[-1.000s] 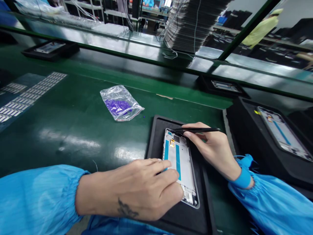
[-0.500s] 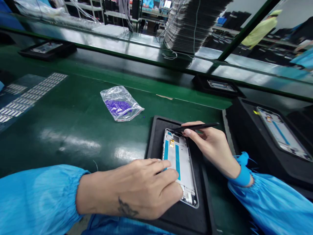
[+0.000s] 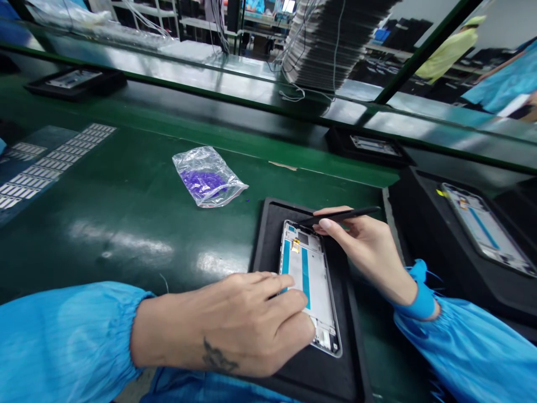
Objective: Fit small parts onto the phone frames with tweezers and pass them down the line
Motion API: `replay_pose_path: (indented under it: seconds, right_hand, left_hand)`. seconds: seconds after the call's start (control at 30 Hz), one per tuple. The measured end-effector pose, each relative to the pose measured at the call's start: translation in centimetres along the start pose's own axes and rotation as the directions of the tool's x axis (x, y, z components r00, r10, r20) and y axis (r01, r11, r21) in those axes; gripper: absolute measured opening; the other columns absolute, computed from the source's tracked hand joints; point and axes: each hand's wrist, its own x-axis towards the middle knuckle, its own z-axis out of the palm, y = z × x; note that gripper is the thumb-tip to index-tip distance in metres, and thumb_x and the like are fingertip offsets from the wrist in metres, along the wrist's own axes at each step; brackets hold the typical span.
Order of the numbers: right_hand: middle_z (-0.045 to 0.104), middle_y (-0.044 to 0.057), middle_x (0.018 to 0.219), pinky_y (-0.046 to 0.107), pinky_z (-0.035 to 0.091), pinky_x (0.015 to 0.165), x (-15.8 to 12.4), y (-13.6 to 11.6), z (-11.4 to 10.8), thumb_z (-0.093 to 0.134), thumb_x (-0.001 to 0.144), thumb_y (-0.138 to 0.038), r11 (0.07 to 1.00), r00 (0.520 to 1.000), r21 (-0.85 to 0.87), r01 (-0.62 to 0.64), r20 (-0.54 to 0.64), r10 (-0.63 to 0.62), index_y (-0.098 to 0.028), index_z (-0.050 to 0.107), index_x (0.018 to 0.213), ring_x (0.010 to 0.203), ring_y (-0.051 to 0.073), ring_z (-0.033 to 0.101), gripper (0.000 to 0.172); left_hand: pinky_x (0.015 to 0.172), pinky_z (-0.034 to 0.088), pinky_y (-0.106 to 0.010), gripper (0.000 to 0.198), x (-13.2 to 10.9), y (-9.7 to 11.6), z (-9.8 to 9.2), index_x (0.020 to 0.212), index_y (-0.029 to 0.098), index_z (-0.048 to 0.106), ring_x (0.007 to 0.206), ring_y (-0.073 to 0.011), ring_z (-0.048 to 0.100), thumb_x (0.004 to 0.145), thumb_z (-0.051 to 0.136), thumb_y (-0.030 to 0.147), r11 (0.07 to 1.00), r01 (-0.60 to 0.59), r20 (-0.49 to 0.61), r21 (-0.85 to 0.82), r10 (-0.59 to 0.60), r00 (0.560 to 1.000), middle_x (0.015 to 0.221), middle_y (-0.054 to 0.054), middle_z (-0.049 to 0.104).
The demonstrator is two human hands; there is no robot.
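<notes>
Phone frame under curled left hand

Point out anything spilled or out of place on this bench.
One tiny purple bit lies loose on the green bench, just right of the plastic bag holding similarly coloured pieces; it may have spilled out.

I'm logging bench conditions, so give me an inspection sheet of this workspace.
Surface: glossy green bench.
Job's things: phone-like frame in a black tray; black tool, tip at the frame's far end, contact unclear.
Clutter: clear bag with purple bits; pale-patterned sheets at left.
Hands: left hand rests on the frame; right hand holds the tool.
Cables: white cable near a tall stack.
Surroundings: person in yellow, background; similar frame at right.
</notes>
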Motion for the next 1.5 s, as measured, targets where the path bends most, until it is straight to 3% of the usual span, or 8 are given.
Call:
replay_pose_path:
  seconds: [0.33, 0.53, 0.83, 1.1, 1.33, 1.5]
  right_hand:
    - [0.077, 0.006, 0.097, 0.035, 0.057, 0.071, -0.2, -0.2, 0.1, 0.065, 0.09, -0.044, 0.998, 0.998, -0.017, 0.054, -0.008, -0.054, -0.021, 0.073, 0.102, 0.087, 0.025, 0.072, 0.027]
    - [0.076, 0.007, 0.101, 0.035, 0.054, 0.068, -0.4, -0.3, 0.2, 0.063, 0.093, -0.038, 0.981, 0.993, -0.156, 0.113, -0.006, -0.115, -0.021, 0.073, 0.103, 0.084, 0.023, 0.071, 0.023]
    - [0.076, 0.006, 0.097, 0.034, 0.055, 0.067, -0.6, -0.4, 0.3, 0.062, 0.093, -0.035, 0.964, 0.984, -0.209, 0.167, -0.023, -0.175, -0.023, 0.072, 0.101, 0.081, 0.022, 0.071, 0.018]
    - [0.076, 0.005, 0.095, 0.031, 0.058, 0.064, -0.4, -0.7, 0.4, 0.063, 0.091, -0.036, 0.98, 0.988, -0.139, 0.144, -0.029, -0.15, -0.022, 0.073, 0.097, 0.079, 0.021, 0.072, 0.019]
    - [0.076, 0.002, 0.1, 0.032, 0.062, 0.076, -1.7, -2.2, -1.0, 0.07, 0.088, -0.036, 0.993, 0.976, 0.114, 0.035, -0.217, -0.009, -0.025, 0.073, 0.099, 0.079, 0.018, 0.075, 0.016]
    - [0.074, 0.001, 0.095, 0.032, 0.062, 0.077, -3.6, -3.6, -2.3, 0.071, 0.087, -0.037, 0.99, 0.955, 0.135, 0.05, -0.298, -0.007, -0.025, 0.074, 0.095, 0.076, 0.018, 0.075, 0.015]
  left_hand:
    - [0.09, 0.06, -0.032, 0.016, -0.1, 0.0, 0.1, 0.095, 0.015, 0.054, 0.101, -0.0186, 0.069, 0.101, 0.04, 0.011, 1.0, -0.001, 0.006, 0.013, 0.001, 1.0, 0.109, -0.011, 0.069]
    - [0.091, 0.06, -0.033, 0.018, 0.0, 0.0, 0.0, 0.094, 0.015, 0.055, 0.104, -0.0198, 0.068, 0.101, 0.039, 0.011, 1.0, 0.004, -0.019, 0.0, -0.004, 1.0, 0.111, -0.011, 0.069]
    - [0.09, 0.06, -0.033, 0.018, -0.1, -0.1, 0.1, 0.094, 0.015, 0.054, 0.104, -0.0194, 0.068, 0.102, 0.039, 0.011, 1.0, -0.009, 0.001, 0.007, 0.009, 1.0, 0.11, -0.012, 0.069]
    - [0.091, 0.057, -0.034, 0.02, -0.1, 0.4, 0.6, 0.095, 0.014, 0.059, 0.108, -0.021, 0.066, 0.101, 0.04, 0.012, 1.0, 0.011, -0.019, 0.029, -0.011, 1.0, 0.115, -0.011, 0.068]
    - [0.081, 0.052, -0.037, 0.014, 0.0, 1.0, 2.4, 0.09, 0.014, 0.059, 0.097, -0.0228, 0.063, 0.099, 0.048, 0.016, 0.995, 0.071, 0.13, 0.073, -0.08, 0.988, 0.11, -0.01, 0.066]
    - [0.066, 0.044, -0.033, 0.01, 0.6, 1.0, 1.6, 0.088, 0.017, 0.056, 0.083, -0.0201, 0.056, 0.098, 0.056, 0.02, 0.989, 0.125, 0.241, 0.083, -0.142, 0.96, 0.1, -0.007, 0.063]
